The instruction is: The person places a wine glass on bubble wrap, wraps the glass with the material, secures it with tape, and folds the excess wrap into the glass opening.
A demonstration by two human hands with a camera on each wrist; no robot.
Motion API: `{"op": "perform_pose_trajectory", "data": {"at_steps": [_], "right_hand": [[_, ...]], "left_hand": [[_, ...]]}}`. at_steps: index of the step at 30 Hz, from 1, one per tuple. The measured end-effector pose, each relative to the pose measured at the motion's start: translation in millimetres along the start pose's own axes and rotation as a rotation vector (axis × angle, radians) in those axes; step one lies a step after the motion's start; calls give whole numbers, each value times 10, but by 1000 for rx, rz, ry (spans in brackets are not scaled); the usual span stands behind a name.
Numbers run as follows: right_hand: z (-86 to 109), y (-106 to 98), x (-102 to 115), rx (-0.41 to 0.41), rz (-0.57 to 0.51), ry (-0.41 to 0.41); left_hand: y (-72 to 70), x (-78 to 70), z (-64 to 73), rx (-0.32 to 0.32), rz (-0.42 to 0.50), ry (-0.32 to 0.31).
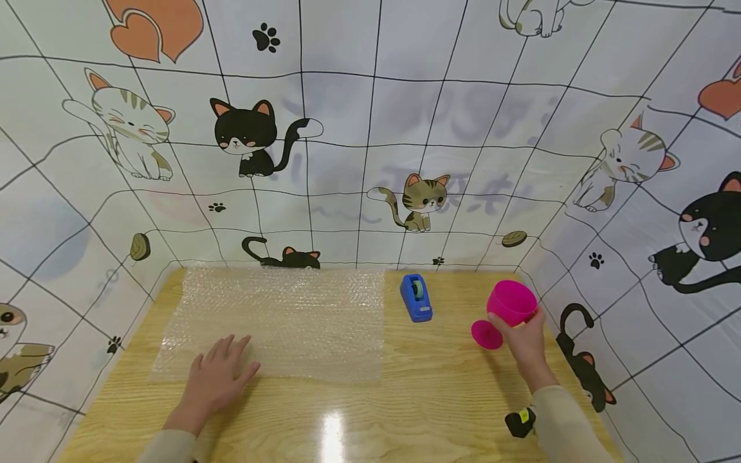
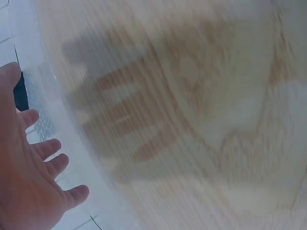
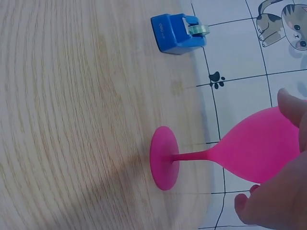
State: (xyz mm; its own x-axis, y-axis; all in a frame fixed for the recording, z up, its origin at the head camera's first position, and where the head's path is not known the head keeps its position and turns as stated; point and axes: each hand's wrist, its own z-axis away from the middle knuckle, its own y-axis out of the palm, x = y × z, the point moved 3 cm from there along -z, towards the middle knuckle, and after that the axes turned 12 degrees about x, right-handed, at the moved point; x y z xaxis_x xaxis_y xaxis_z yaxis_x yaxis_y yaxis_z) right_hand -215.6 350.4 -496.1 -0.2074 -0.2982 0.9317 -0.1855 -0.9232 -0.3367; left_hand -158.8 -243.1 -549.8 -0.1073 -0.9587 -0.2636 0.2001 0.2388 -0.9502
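A bright pink wine glass (image 1: 512,302) stands at the right of the table, its round foot (image 3: 164,158) and thin stem visible in the right wrist view. My right hand (image 1: 525,344) grips it around the bowl, thumb on one side and fingers on the other. At the left, a sheet of clear bubble wrap (image 1: 278,321) lies flat on the wood. My left hand (image 1: 217,379) is over its near edge, fingers spread and holding nothing. In the left wrist view, the fingers of the left hand (image 2: 29,177) are extended and cast a shadow on the table.
A blue tape dispenser (image 1: 416,298) stands between the bubble wrap and the glass. A small black object with a yellow mark (image 1: 520,422) appears beside the right sleeve. Cat-printed sheeting (image 1: 341,161) surrounds the back and sides of the wooden table (image 1: 428,399).
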Motion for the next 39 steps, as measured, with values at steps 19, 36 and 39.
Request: {"op": "perform_pose_trajectory", "data": {"at_steps": [19,36,39], "right_hand": [[-37,6,78,-76,27,20],[17,117,252,-58,52,-39],[32,149,271,-41,45,-49]], "left_hand": [[-102,354,-80,174,45,-137],[-115,659,-127,282,90,-223],[-124,657,-135,269,75,-226]]}}
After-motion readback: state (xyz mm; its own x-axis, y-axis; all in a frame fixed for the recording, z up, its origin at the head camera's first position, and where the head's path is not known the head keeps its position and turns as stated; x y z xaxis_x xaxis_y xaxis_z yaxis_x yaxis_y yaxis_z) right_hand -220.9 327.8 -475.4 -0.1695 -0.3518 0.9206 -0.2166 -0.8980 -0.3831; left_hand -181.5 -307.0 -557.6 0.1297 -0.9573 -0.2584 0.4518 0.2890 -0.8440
